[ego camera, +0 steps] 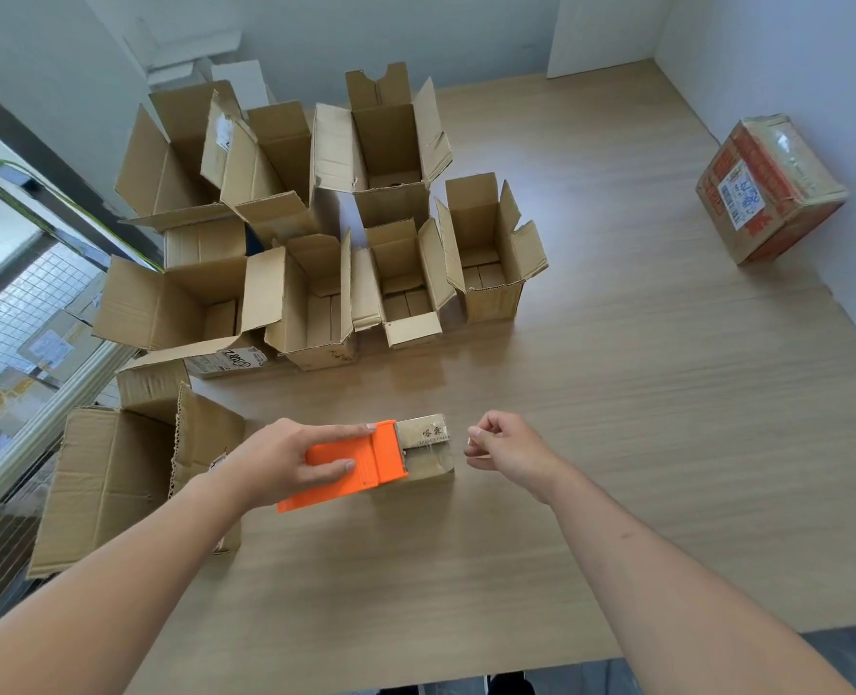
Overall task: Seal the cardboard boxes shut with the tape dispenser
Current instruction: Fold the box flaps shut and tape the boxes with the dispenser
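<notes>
Head view: small box (426, 446) on table (616, 443) half hidden under orange tape dispenser (356, 461); print on its lid unreadable. Tape roll itself not visible. Open boxes (315, 233) cluster at table's far left, flaps up; several hold smaller cartons. Taped box (769, 188) sits far right by wall. Left hand (285, 461) grips dispenser, fingers wrapped over top. Right hand (508, 446) just beside small box, fingers curled, thumb and forefinger pinched; whether tape end is held, cannot tell.

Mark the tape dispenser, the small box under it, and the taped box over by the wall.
tape dispenser (353, 461): head view, on its orange body.
small box (428, 438): head view, on its bare top by the printed characters.
taped box (767, 190): head view, on its top face near the label.
</notes>
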Available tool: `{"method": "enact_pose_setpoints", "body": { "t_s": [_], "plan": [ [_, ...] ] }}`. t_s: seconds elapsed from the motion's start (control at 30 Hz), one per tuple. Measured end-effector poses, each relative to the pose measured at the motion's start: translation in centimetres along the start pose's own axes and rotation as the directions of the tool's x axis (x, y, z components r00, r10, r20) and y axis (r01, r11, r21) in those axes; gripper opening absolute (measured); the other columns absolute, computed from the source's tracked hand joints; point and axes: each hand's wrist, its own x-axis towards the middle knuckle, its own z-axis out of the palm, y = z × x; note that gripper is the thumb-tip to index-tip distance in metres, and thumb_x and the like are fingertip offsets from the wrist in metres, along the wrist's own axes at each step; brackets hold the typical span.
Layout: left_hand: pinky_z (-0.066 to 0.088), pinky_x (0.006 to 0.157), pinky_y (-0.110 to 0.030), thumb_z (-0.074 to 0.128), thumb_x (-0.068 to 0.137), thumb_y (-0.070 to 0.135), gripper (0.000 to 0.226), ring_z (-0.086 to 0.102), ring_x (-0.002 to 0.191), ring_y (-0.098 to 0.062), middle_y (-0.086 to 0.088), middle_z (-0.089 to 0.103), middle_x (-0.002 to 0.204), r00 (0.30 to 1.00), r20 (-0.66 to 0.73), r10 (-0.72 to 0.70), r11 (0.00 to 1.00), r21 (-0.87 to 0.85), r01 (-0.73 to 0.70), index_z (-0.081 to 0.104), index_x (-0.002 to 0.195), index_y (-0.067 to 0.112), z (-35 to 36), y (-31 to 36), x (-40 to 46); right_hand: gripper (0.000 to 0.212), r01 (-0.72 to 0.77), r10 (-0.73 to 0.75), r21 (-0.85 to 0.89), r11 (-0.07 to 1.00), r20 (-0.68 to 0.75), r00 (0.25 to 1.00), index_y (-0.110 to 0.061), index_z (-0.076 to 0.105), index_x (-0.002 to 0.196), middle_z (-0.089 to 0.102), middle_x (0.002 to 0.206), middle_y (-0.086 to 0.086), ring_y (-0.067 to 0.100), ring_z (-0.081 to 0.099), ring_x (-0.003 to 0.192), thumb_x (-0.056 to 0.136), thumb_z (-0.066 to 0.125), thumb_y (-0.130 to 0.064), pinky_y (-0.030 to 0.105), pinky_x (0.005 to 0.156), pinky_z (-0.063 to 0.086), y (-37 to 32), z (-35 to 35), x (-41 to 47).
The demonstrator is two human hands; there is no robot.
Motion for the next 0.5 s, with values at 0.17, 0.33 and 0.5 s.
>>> {"method": "enact_pose_setpoints", "body": {
  "t_s": [0.17, 0.33, 0.5],
  "plan": [
    [0.053, 0.060, -0.030, 0.042, 0.081, 0.081, 0.052, 0.057, 0.061, -0.014, 0.005, 0.068, 0.085, 0.998, 0.040, -0.043, 0.999, 0.003, 0.043, 0.035, 0.132, 0.077, 0.1, -0.4, 0.3, 0.018, -0.032, 0.026, -0.115, 0.993, -0.054, 0.998, -0.007, 0.059, 0.088, 0.067, 0.097, 0.006, 0.021, 0.062, 0.082, 0.103, 0.059, -0.017, 0.039, 0.068, 0.064, 0.5, 0.3, 0.4],
    [0.054, 0.062, -0.033, 0.046, 0.082, 0.080, 0.050, 0.060, 0.065, -0.015, 0.004, 0.068, 0.088, 0.997, 0.043, -0.062, 0.998, 0.015, 0.061, 0.035, 0.132, 0.078, 0.2, -0.4, 0.6, 0.022, -0.069, 0.045, -0.232, 0.970, -0.105, 0.993, -0.011, 0.073, 0.082, 0.074, 0.099, 0.006, 0.020, 0.068, 0.073, 0.093, 0.074, -0.030, 0.038, 0.059, 0.063, 1.3, 0.4, 0.9],
    [0.048, 0.060, -0.030, 0.053, 0.085, 0.074, 0.047, 0.052, 0.059, -0.013, 0.008, 0.060, 0.073, 0.996, 0.021, -0.089, 0.996, 0.003, 0.089, 0.039, 0.130, 0.077, 0.1, 0.0, 0.5, 0.047, -0.163, 0.166, 0.038, 0.986, -0.319, 0.933, -0.016, 0.070, 0.098, 0.069, 0.094, 0.005, 0.023, 0.074, 0.062, 0.064, 0.099, -0.028, 0.034, 0.055, 0.062, 1.5, 1.7, 1.2]
  ]
}}
